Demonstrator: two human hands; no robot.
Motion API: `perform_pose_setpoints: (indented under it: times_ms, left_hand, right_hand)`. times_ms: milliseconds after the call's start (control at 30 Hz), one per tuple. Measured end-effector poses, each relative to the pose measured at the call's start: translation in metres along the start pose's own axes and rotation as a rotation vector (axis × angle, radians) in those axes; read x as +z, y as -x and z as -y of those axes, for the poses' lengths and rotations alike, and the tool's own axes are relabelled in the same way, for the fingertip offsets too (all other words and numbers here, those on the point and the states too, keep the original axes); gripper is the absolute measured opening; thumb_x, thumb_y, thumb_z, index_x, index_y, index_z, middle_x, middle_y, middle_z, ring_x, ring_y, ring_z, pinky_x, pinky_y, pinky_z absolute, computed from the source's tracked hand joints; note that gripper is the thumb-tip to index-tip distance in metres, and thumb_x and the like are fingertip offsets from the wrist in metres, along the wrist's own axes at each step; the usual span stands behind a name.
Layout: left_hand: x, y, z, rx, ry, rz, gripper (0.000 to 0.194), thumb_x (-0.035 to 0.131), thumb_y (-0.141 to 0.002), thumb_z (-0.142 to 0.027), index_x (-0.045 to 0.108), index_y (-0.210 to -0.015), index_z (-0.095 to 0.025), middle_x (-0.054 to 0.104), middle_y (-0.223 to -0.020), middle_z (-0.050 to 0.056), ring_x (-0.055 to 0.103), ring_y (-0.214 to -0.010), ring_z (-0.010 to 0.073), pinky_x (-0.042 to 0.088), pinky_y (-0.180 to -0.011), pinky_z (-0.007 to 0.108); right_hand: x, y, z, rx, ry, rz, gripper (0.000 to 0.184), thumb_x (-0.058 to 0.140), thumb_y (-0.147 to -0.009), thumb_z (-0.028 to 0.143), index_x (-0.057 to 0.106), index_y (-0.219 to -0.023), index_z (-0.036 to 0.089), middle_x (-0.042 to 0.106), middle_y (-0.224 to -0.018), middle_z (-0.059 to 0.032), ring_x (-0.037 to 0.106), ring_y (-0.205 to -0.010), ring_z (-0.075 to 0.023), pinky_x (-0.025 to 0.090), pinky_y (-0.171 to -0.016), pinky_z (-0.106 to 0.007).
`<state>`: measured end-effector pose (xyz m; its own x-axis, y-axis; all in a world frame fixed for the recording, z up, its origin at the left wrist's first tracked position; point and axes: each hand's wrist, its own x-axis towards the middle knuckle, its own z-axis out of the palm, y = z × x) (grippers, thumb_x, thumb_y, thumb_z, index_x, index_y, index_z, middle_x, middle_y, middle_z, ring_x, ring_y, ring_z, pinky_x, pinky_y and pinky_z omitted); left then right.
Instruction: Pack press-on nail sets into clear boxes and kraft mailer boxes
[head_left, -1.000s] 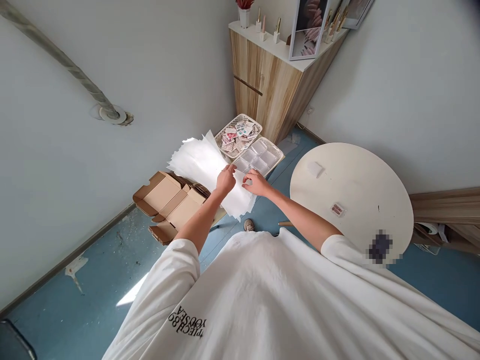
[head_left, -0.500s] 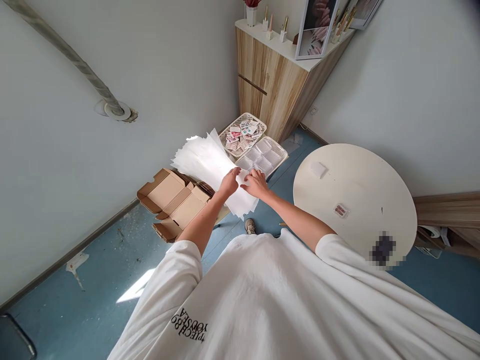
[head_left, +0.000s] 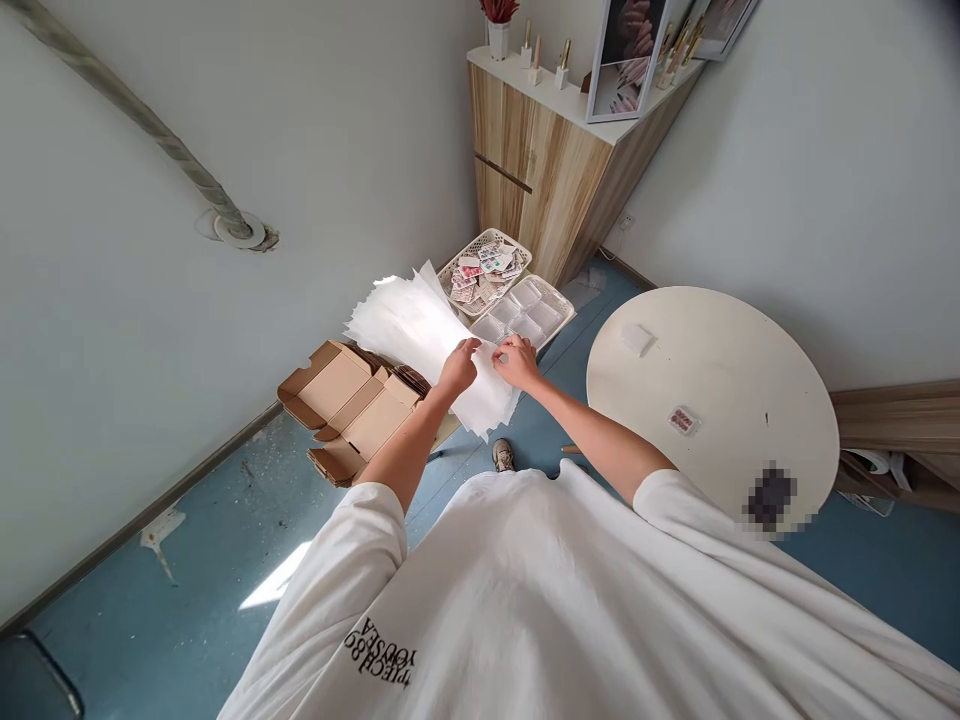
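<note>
A thick fan of white paper sheets (head_left: pixel 401 318) with jagged edges lies in front of me, its near end spreading below my hands. My left hand (head_left: pixel 458 370) is over the stack, its fingers curled together at the paper. Just to its right, my right hand (head_left: pixel 516 362) has thumb and fingers bent into a pinch at the sheets' right edge. Exactly how much paper either hand grips is too small to make out. The hands are a short gap apart.
Flattened cardboard boxes (head_left: pixel 360 410) lie left of the paper. Behind it stand a basket of small printed cards (head_left: pixel 486 270) and a basket of clear plastic boxes (head_left: pixel 525 310). A round table (head_left: pixel 712 345) at right bears a small clear box (head_left: pixel 683 420). A wooden cabinet (head_left: pixel 540 150) fills the corner.
My right hand has shifted slightly right, away from the left hand, and its fingers have drawn into a tighter pinch. My left hand and the stack have hardly moved.
</note>
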<state>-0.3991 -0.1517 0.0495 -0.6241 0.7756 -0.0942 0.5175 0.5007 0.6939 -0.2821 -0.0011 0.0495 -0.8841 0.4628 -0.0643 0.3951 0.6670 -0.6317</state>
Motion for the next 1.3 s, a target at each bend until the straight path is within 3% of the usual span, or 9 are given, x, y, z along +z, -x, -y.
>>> perform_pose_setpoints:
  times_ms: [233, 400, 600, 800, 967, 1100, 1200, 1300]
  left_hand:
    - [-0.002, -0.001, 0.003, 0.006, 0.078, 0.014, 0.075, 0.044, -0.070, 0.008, 0.061, -0.137, -0.020, 0.066, -0.139, 0.015, 0.071, -0.119, 0.0243, 0.060, -0.104, 0.046]
    - [-0.002, -0.001, 0.008, 0.013, 0.080, 0.014, 0.074, 0.043, -0.072, 0.006, 0.060, -0.140, -0.020, 0.066, -0.139, 0.014, 0.070, -0.122, 0.0240, 0.060, -0.104, 0.045]
    - [0.000, -0.004, -0.002, 0.021, -0.008, -0.060, 0.055, 0.044, -0.091, -0.006, 0.058, -0.142, -0.020, 0.062, -0.145, 0.015, 0.065, -0.130, 0.0282, 0.056, -0.111, 0.048]
    - [0.009, -0.013, -0.025, 0.057, -0.066, -0.087, 0.047, 0.047, -0.095, -0.011, 0.061, -0.138, -0.022, 0.061, -0.144, 0.015, 0.062, -0.133, 0.0321, 0.052, -0.114, 0.052]
    - [0.014, -0.020, -0.035, 0.064, -0.031, -0.101, 0.047, 0.043, -0.093, -0.008, 0.063, -0.134, -0.022, 0.065, -0.136, 0.014, 0.067, -0.124, 0.0282, 0.057, -0.109, 0.046]
    - [0.013, -0.026, -0.043, 0.079, -0.007, -0.144, 0.058, 0.041, -0.083, 0.000, 0.062, -0.132, -0.022, 0.066, -0.133, 0.013, 0.067, -0.123, 0.0261, 0.057, -0.108, 0.045]
    - [0.012, -0.032, -0.051, 0.128, 0.013, -0.145, 0.066, 0.041, -0.076, 0.003, 0.061, -0.134, -0.022, 0.067, -0.132, 0.012, 0.065, -0.126, 0.0250, 0.056, -0.110, 0.044]
    - [0.012, -0.038, -0.062, 0.186, 0.016, -0.128, 0.069, 0.040, -0.074, 0.004, 0.059, -0.135, -0.022, 0.067, -0.133, 0.012, 0.064, -0.129, 0.0234, 0.055, -0.112, 0.042]
  right_hand:
    - [0.014, 0.009, 0.009, 0.020, 0.072, 0.011, 0.021, 0.075, -0.093, 0.045, 0.076, -0.093, 0.024, 0.055, -0.142, -0.0151, 0.044, -0.132, -0.0385, 0.039, -0.110, -0.059]
    - [0.021, 0.009, 0.016, 0.078, 0.072, -0.029, 0.011, 0.072, -0.092, 0.031, 0.074, -0.084, 0.023, 0.058, -0.141, -0.0129, 0.046, -0.131, -0.0368, 0.038, -0.110, -0.057]
    - [-0.005, -0.004, -0.002, 0.125, -0.117, -0.164, 0.010, 0.062, -0.089, 0.031, 0.067, -0.084, 0.024, 0.064, -0.126, -0.0102, 0.056, -0.120, -0.0302, 0.047, -0.104, -0.047]
    - [-0.032, -0.007, -0.030, 0.180, -0.352, -0.150, 0.011, 0.053, -0.089, 0.034, 0.056, -0.082, 0.027, 0.065, -0.081, -0.0003, 0.061, -0.079, -0.0202, 0.051, -0.075, -0.032]
    - [-0.036, 0.005, -0.032, 0.114, -0.385, -0.159, 0.018, 0.057, -0.094, 0.044, 0.054, -0.091, 0.027, 0.067, -0.091, -0.0014, 0.062, -0.082, -0.0190, 0.051, -0.076, -0.031]
    - [-0.040, 0.012, -0.023, -0.020, -0.213, -0.135, 0.029, 0.067, -0.092, 0.052, 0.056, -0.090, 0.026, 0.066, -0.101, -0.0051, 0.062, -0.093, -0.0217, 0.051, -0.084, -0.034]
    - [-0.045, 0.011, -0.020, -0.008, -0.130, -0.099, 0.026, 0.072, -0.089, 0.048, 0.061, -0.094, 0.025, 0.067, -0.108, -0.0072, 0.062, -0.100, -0.0241, 0.051, -0.087, -0.035]
    - [-0.052, 0.007, -0.025, 0.055, -0.154, -0.110, 0.015, 0.066, -0.092, 0.039, 0.064, -0.093, 0.024, 0.068, -0.106, -0.0072, 0.063, -0.095, -0.0231, 0.051, -0.085, -0.034]
